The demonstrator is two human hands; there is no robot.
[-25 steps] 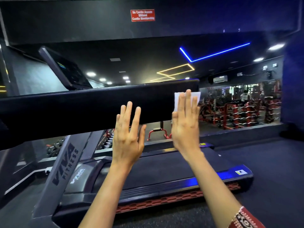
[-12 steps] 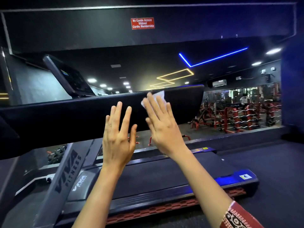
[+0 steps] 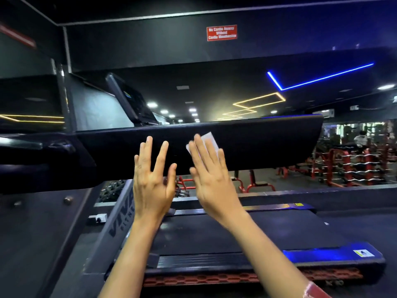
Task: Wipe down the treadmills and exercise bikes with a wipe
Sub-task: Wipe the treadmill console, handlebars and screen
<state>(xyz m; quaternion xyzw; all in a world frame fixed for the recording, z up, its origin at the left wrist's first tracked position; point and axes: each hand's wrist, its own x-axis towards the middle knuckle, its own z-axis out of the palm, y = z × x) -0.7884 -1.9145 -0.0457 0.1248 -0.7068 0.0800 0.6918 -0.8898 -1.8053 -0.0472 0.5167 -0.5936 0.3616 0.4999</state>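
Observation:
A black treadmill [image 3: 214,237] stands in front of me, its wide black side handrail [image 3: 257,145] running across the view at hand height. My right hand [image 3: 211,179] lies flat with straight fingers and presses a white wipe [image 3: 208,137] against the rail's side face. My left hand [image 3: 152,179] is flat beside it, fingers spread, fingertips on the same rail, holding nothing. The tilted console screen [image 3: 126,100] rises behind the rail at the left.
The grey upright post [image 3: 120,222] with lettering slopes down at the left. The treadmill's belt and blue-lit side rail [image 3: 318,253] lie below. A mirror wall ahead reflects red weight racks [image 3: 348,160] and ceiling lights. A red sign [image 3: 222,32] hangs above.
My right hand has slid the wipe leftward along the rail, from near its right end toward my left hand. The camera has moved closer and to the right.

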